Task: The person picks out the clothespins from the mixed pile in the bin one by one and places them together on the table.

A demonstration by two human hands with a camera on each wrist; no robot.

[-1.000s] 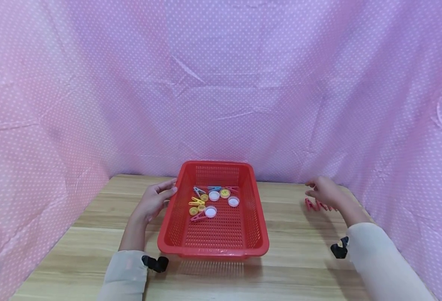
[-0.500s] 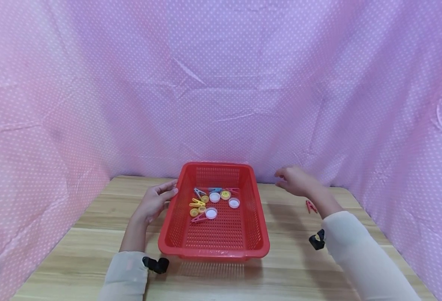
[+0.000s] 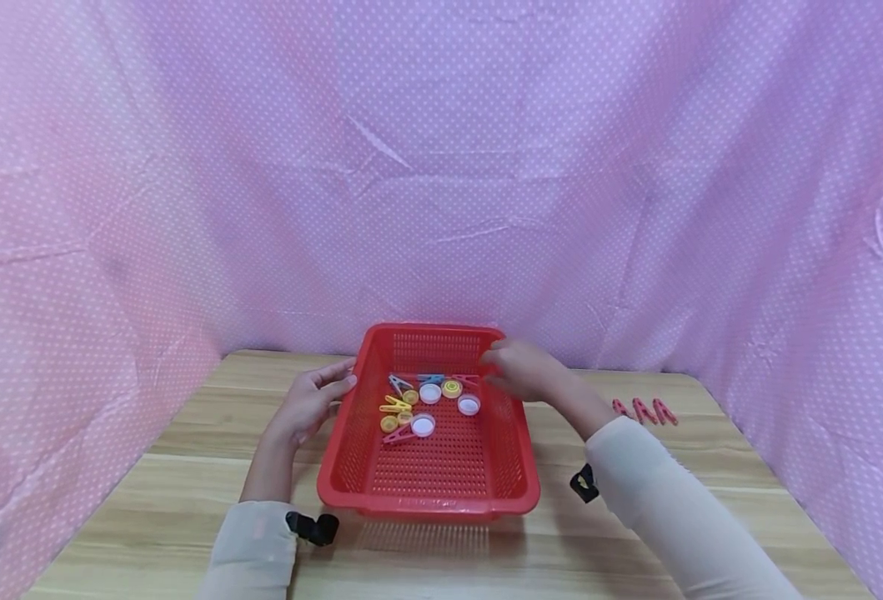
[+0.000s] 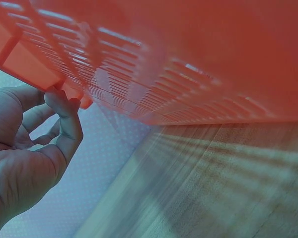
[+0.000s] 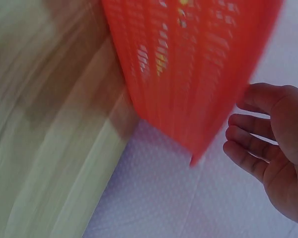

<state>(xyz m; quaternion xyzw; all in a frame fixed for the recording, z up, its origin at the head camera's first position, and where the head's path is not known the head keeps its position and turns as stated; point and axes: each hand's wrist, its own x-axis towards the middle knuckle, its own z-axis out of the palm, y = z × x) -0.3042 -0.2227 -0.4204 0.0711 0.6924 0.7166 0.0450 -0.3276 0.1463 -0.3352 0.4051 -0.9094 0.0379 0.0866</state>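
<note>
A red plastic basket (image 3: 429,505) stands in the middle of the table. My left hand (image 3: 308,404) pinches its left rim between thumb and fingers, as the left wrist view also shows. At the far right corner, my right hand (image 3: 524,371) reaches over the rim; in the right wrist view its fingers are loosely bent beside the basket wall, and I see nothing in them. Inside lie several clothespins, among them a yellow clothespin (image 3: 394,405) and a blue clothespin (image 3: 431,379). Round caps lie among them, including a white cap (image 3: 423,426) and a yellow cap (image 3: 452,389).
Three red clothespins (image 3: 644,411) lie in a row on the wooden table (image 3: 606,533), right of the basket. A pink dotted curtain (image 3: 441,167) hangs behind the table and along both sides.
My right hand has moved left from above the red clothespins to the basket's right rim, uncovering the three clothespins. The left hand and basket have stayed nearly still.
</note>
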